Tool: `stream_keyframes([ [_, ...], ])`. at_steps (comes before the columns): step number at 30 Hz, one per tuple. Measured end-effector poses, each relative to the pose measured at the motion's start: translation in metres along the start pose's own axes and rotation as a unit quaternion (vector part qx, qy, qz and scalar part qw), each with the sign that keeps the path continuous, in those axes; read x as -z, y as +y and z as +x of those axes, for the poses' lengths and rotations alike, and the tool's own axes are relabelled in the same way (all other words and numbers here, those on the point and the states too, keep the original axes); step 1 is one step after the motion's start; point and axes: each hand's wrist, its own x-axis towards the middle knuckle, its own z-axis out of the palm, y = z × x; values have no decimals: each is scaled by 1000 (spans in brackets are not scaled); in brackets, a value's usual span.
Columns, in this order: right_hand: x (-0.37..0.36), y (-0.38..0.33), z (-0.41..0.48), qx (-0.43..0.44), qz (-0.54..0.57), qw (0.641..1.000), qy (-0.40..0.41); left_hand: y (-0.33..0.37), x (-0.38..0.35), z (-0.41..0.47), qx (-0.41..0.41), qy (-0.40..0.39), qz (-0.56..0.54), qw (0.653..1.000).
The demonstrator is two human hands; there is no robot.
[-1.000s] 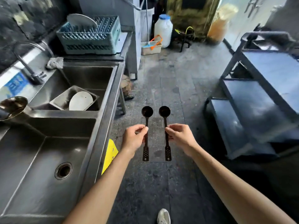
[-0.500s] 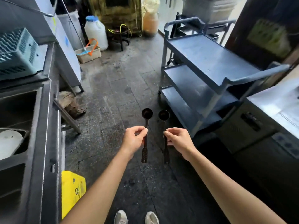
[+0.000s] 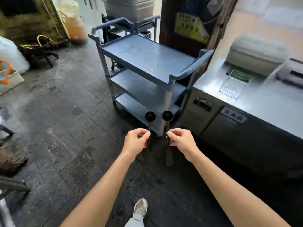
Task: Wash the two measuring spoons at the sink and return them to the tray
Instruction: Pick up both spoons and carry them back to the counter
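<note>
Two black spoons held out over a dark floor, one in each hand

Nearest is a pale shoe [image 3: 140, 208] on the wet-looking tiled floor [image 3: 65, 128], and above it both bare forearms reach forward; the left hand [image 3: 136, 141] pinches the handle of the left spoon [image 3: 150, 116] between thumb and curled fingers, and the right hand [image 3: 181, 141] grips the right spoon [image 3: 167, 115] the same way. The two handles run side by side without touching, with the round bowls pointing away from the person and the right handle's end sticking out below the hand. Just beyond the bowls stands a grey three-shelf cart [image 3: 147, 58] and, to its right, a steel counter [image 3: 270, 108] with a clear plastic box [image 3: 232, 88] on top. Farther back on the left are a low black stand [image 3: 41, 49] and a sack [image 3: 74, 22] of something orange
</note>
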Motion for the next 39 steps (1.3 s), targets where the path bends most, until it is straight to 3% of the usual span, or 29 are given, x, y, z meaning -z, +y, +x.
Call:
stream_keyframes([
  [7,24,-16,23,-21,24,995,93,34,-26,59,-38,-114,37,992],
  [18,76,-18,43,-59,76,975,198,72,-96,115,-67,-214,50,973],
  [39,291,13,127,-71,36,967,242,144,-328,147,-60,-237,77,967],
])
